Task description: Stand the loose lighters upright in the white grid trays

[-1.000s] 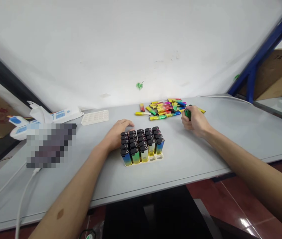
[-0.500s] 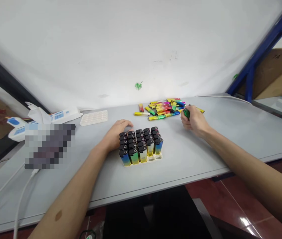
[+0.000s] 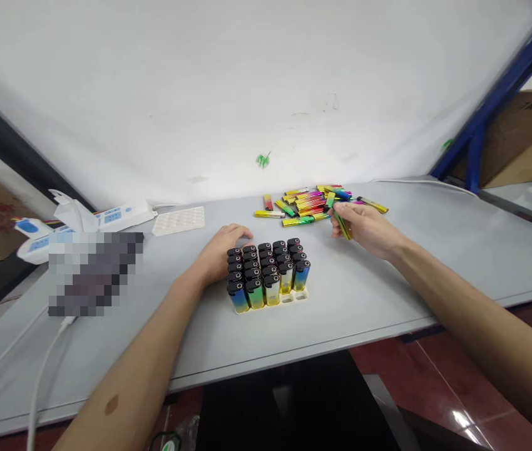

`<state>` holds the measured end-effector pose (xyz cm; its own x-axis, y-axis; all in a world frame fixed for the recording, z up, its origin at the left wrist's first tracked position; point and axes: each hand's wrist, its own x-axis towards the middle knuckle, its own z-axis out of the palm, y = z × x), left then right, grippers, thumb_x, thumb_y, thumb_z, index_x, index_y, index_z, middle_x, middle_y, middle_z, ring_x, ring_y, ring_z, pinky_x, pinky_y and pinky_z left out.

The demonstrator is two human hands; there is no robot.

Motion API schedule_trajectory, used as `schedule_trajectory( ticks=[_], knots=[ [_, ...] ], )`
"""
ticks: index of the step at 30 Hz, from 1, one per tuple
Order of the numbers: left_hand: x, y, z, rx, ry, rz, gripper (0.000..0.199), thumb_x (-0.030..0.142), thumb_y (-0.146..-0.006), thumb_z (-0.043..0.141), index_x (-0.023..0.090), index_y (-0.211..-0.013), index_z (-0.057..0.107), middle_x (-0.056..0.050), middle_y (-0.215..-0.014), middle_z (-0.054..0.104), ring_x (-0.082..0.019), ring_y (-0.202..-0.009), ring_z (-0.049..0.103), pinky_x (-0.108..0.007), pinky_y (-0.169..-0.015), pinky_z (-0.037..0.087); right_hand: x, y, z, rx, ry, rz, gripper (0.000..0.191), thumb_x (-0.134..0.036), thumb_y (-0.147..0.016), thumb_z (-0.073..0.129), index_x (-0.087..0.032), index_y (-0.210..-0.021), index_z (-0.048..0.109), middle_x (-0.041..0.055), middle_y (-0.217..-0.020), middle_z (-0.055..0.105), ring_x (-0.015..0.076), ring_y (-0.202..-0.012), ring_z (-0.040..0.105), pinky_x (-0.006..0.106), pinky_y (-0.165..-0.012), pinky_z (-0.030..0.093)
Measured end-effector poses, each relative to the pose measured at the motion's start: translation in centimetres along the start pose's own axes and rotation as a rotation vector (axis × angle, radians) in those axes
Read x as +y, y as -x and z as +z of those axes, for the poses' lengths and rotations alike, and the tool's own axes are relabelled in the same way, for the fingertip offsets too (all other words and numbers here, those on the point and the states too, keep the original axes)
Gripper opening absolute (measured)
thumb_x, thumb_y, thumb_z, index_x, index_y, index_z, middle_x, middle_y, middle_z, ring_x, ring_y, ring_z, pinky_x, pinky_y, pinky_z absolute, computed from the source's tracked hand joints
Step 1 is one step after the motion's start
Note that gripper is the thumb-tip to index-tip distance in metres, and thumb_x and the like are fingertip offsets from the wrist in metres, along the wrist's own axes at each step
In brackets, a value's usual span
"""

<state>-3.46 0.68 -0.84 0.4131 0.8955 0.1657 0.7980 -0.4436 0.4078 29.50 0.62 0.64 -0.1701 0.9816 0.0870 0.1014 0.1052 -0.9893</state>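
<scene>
Right hand (image 3: pixel 364 227): clamped by the fingers on a tilted green-and-yellow lighter (image 3: pixel 343 228) | beyond and left of those fingertips: loose pile of lighters (image 3: pixel 310 203) | left hand (image 3: pixel 223 247): fingers partly hidden, grip impossible to tell | just right of them: white tray (image 3: pixel 294 301), upright lighters (image 3: pixel 255 295)

Glossy metallic-looking lighters (image 3: pixel 255 295), matt tabletop (image 3: pixel 364 300)

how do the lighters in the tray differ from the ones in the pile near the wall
Tray lighters stand upright; pile lighters lie on their sides. Tray lighters form neat rows; pile lighters are jumbled, some overlapping. Both have shiny, colored bodies.
</scene>
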Motion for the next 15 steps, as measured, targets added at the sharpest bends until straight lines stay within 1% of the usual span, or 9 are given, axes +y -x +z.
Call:
schedule_trajectory(
  ticks=[2,3,5,7,9,10,12,13,15],
  knots=[
    [0.0,0.0,0.0,-0.003,0.005,0.000,0.032,0.040,-0.096,0.044,0.020,-0.113,0.062,-0.011,-0.131,0.063,-0.027,-0.126,0.055,-0.045,-0.111,0.044,-0.4,0.3,-0.3,-0.087,0.019,-0.016,0.042,-0.059,-0.078,0.076,-0.020,-0.072,0.061,0.0012,-0.078,0.058,0.0148,-0.075,0.054,0.030,-0.070,0.048],
    [0.0,0.1,0.0,-0.003,0.007,-0.001,0.032,0.040,-0.096,0.044,0.020,-0.113,0.062,-0.011,-0.131,0.063,-0.027,-0.125,0.055,-0.045,-0.111,0.044,-0.6,0.5,-0.4,-0.106,0.028,-0.032,0.041,-0.058,-0.077,0.078,-0.020,-0.072,0.063,0.0007,-0.077,0.058,0.0144,-0.074,0.054,0.030,-0.069,0.048],
    [0.1,0.1,0.0,0.001,0.010,-0.002,0.031,0.039,-0.096,0.045,0.021,-0.113,0.062,-0.011,-0.131,0.063,-0.027,-0.125,0.055,-0.045,-0.111,0.044,-1.0,0.9,-0.5,-0.122,0.010,-0.034,0.039,-0.056,-0.073,0.082,-0.020,-0.074,0.066,-0.0010,-0.073,0.056,0.0124,-0.068,0.052,0.029,-0.066,0.048],
    [0.3,0.2,-0.1,0.003,0.009,0.000,0.030,0.039,-0.096,0.045,0.021,-0.112,0.062,-0.010,-0.129,0.064,-0.026,-0.124,0.055,-0.045,-0.111,0.044,-1.5,1.4,-0.4,-0.155,-0.052,-0.010,0.038,-0.053,-0.069,0.086,-0.021,-0.080,0.068,-0.0020,-0.073,0.059,0.0106,-0.062,0.053,0.029,-0.061,0.049],
    [0.3,0.1,-0.1,0.001,0.002,-0.001,0.030,0.039,-0.096,0.045,0.021,-0.112,0.062,-0.010,-0.129,0.063,-0.026,-0.124,0.056,-0.044,-0.111,0.044,-2.0,2.0,0.2,-0.206,-0.098,-0.021,0.039,-0.049,-0.067,0.088,-0.022,-0.087,0.069,-0.0018,-0.076,0.064,0.0104,-0.058,0.057,0.029,-0.057,0.051],
    [0.3,0.1,-0.1,-0.001,-0.004,-0.004,0.029,0.039,-0.096,0.045,0.021,-0.112,0.062,-0.010,-0.129,0.064,-0.026,-0.124,0.056,-0.044,-0.111,0.044,-2.2,2.3,0.8,-0.216,-0.093,-0.058,0.038,-0.048,-0.067,0.088,-0.022,-0.089,0.069,-0.0016,-0.077,0.066,0.0110,-0.057,0.059,0.030,-0.056,0.052],
    [0.3,0.0,0.0,-0.002,-0.010,-0.013,0.029,0.039,-0.096,0.045,0.021,-0.111,0.062,-0.010,-0.128,0.064,-0.026,-0.123,0.056,-0.044,-0.111,0.044,-2.5,3.1,2.1,-0.168,-0.031,-0.195,0.033,-0.045,-0.072,0.087,-0.023,-0.090,0.069,-0.0013,-0.075,0.067,0.0128,-0.057,0.061,0.032,-0.056,0.055],
    [0.3,0.0,0.0,-0.001,-0.012,-0.017,0.029,0.039,-0.096,0.044,0.021,-0.111,0.062,-0.010,-0.128,0.064,-0.026,-0.123,0.056,-0.044,-0.110,0.044,-2.6,3.5,2.9,-0.098,0.012,-0.287,0.030,-0.043,-0.073,0.086,-0.024,-0.089,0.069,-0.0011,-0.074,0.067,0.0140,-0.058,0.062,0.033,-0.057,0.056],
    [0.3,0.0,0.0,-0.001,-0.014,-0.020,0.030,0.038,-0.096,0.044,0.021,-0.112,0.062,-0.010,-0.128,0.064,-0.026,-0.123,0.056,-0.044,-0.110,0.044,-2.5,4.5,4.4,0.058,0.088,-0.472,0.031,-0.038,-0.072,0.088,-0.026,-0.094,0.069,-0.0005,-0.076,0.068,0.0162,-0.063,0.063,0.036,-0.061,0.058]
  ],
)
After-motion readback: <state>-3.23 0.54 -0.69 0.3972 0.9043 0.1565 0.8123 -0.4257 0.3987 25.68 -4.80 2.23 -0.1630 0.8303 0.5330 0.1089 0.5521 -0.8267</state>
